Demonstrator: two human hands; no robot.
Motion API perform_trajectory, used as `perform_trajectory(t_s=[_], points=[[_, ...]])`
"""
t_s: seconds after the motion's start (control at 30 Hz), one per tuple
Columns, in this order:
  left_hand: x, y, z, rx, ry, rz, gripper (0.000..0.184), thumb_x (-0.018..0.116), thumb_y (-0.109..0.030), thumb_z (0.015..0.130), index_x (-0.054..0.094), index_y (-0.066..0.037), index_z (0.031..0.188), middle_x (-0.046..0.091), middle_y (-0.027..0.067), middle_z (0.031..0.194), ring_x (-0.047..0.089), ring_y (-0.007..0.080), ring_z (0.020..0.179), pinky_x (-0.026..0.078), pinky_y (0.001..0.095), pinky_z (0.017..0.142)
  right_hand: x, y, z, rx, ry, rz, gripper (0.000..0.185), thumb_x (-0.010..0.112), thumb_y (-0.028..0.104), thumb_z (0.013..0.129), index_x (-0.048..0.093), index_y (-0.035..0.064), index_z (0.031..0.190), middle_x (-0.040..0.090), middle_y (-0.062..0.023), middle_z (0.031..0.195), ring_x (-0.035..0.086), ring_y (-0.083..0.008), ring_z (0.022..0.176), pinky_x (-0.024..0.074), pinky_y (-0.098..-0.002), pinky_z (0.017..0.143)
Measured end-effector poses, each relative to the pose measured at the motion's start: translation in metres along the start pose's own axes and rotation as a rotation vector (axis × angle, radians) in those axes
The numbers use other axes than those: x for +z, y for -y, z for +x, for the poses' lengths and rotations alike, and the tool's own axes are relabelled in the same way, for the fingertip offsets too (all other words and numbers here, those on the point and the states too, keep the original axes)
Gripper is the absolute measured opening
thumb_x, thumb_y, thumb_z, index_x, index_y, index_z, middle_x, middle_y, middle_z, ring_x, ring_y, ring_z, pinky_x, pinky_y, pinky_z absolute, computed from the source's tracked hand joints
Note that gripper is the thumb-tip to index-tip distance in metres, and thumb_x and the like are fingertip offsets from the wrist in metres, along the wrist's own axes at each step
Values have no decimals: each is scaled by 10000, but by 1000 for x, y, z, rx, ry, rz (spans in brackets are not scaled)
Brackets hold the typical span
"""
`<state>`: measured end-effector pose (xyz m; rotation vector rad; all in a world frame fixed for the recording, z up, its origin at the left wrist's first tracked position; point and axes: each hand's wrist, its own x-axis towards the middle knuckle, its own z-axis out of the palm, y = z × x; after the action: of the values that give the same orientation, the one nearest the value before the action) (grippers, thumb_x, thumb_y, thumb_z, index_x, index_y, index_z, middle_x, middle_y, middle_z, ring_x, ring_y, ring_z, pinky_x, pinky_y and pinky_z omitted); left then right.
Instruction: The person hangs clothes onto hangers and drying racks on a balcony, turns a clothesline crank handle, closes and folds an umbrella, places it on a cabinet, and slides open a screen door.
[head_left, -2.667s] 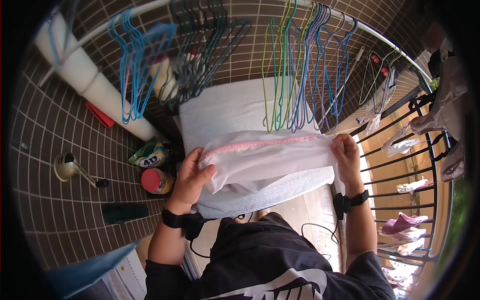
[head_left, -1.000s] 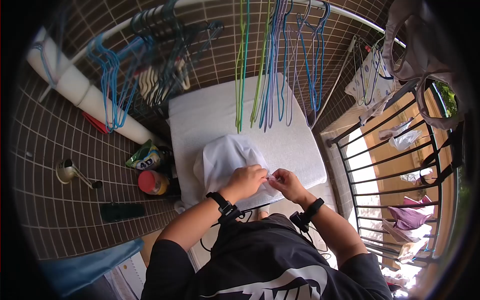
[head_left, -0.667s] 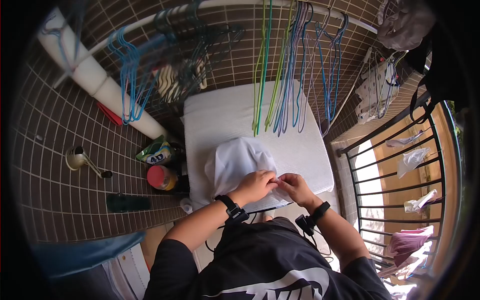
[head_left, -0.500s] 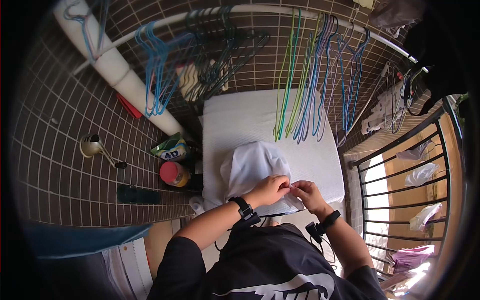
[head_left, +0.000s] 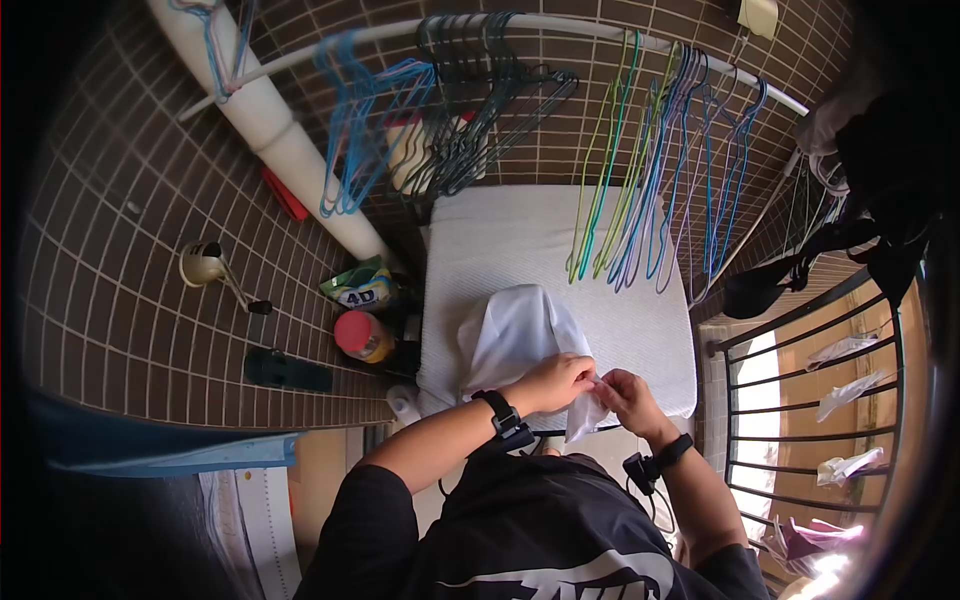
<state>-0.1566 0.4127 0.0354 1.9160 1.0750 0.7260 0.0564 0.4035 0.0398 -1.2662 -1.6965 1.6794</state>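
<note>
A thin white cloth garment (head_left: 525,330), its exact kind unclear, lies bunched on the near part of a covered table (head_left: 500,230). My left hand (head_left: 560,382) is closed on its near right edge, fingers pinching the fabric. Close beside it, my right hand (head_left: 630,397) pinches the same edge between thumb and fingers. A loose flap of the cloth hangs below the two hands, over the table's front edge. The fingertips of both hands almost meet, so the exact bit of fabric between them is hard to see.
Blue hangers (head_left: 350,140), dark hangers (head_left: 465,130) and green and purple hangers (head_left: 640,180) hang from a white rail (head_left: 570,27) above the table. A red-lidded jar (head_left: 362,338) and a detergent bag (head_left: 358,287) stand left. A black railing (head_left: 810,437) is at right.
The camera view has turned slightly, shifting the scene to the right. Both hands keep hold of the cloth's edge, and more of the flap now hangs below them.
</note>
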Motion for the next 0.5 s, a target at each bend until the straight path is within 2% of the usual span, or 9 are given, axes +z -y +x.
perform_trajectory(t_s=[0.17,0.2,0.43,0.5], points=[[3,-7,0,50,-34,180,170,686,-175,788,594,-59,871,626,103,859,631,311,791,502,415,687,0,9,-4,30,55,65,231,582,208,992,635,-15,969,630,-11,819,553,-92,761,472,-266,697],[4,-9,1,3,-37,184,182,684,-160,752,590,-68,878,617,101,866,626,312,789,504,413,685,2,7,-3,27,49,75,221,576,201,993,631,-11,968,621,-7,819,545,-88,764,468,-262,697],[7,-3,-3,-85,-138,121,192,677,-100,756,574,-50,911,632,120,839,640,301,772,512,401,670,2,0,-3,43,4,276,182,549,174,987,610,7,950,580,14,815,497,-73,758,434,-249,693],[6,-6,-7,-89,-129,158,157,681,-110,774,586,-30,870,637,130,798,643,299,720,509,395,640,1,-3,-4,23,-25,222,168,546,160,979,608,7,946,581,14,819,500,-76,763,430,-250,695]])
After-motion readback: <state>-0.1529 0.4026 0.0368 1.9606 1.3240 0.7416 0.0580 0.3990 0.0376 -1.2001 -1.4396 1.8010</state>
